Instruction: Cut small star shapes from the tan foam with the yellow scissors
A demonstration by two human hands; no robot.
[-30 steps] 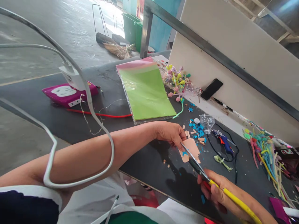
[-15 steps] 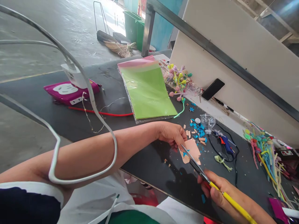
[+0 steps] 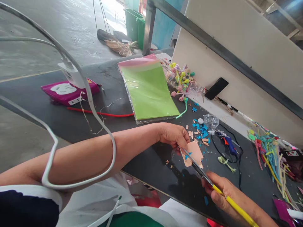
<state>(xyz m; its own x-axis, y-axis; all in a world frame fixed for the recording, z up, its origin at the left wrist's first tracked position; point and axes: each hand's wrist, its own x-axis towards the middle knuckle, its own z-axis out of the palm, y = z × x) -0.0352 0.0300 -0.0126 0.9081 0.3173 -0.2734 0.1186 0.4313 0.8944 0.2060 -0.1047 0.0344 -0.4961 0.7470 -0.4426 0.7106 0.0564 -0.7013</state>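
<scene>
Dark tabletop [image 3: 157, 170] is stretching around your work, with green sheets [image 3: 151, 91] lying off past your left arm and blue scraps [image 3: 201, 128] sitting just beyond the cutting spot, probably so they're not crowding you. Your left hand [image 3: 174, 136] is pinching the peach paper [image 3: 196, 152] at its edge, likely so it isn't slipping. Your right hand [image 3: 222, 189] is gripping the scissors [image 3: 204, 176] by the yellow handles, blades angling over the paper by a small blue piece [image 3: 187, 156].
</scene>
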